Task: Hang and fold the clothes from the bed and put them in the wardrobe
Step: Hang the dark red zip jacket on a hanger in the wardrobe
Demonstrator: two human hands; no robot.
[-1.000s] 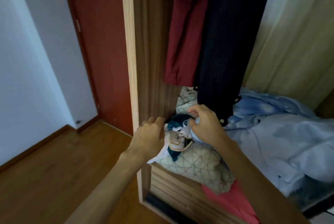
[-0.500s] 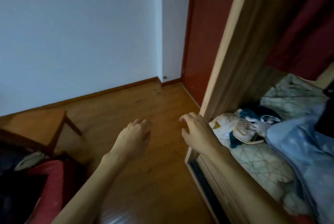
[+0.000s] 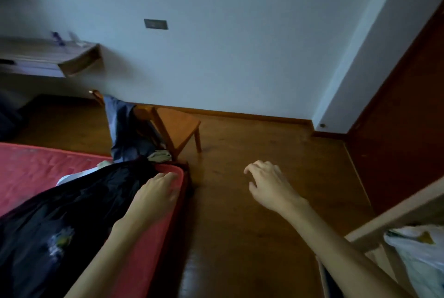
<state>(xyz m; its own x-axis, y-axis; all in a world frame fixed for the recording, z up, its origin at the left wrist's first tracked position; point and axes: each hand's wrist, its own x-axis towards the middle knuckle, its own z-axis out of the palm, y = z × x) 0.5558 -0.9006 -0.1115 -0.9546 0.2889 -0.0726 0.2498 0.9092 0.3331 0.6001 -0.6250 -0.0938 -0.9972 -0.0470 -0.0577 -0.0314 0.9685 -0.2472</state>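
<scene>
A wooden floor (image 3: 252, 201) ran between the red bed (image 3: 36, 170) and the wardrobe (image 3: 396, 216). A black garment (image 3: 72, 213) lay on the bed — not yet hung or folded — the left hand (image 3: 156, 189) over its edge, fingers loose, gripping nothing. The right hand (image 3: 269, 182) hovered empty, loosely curled, above the floor. A pale cloth (image 3: 420, 249) already sat in the wardrobe.

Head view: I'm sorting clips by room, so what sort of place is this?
Most likely a bedroom: a red mattress with a dark garment lying on it, a wooden chair draped with blue clothing, and a wall-mounted shelf.
</scene>
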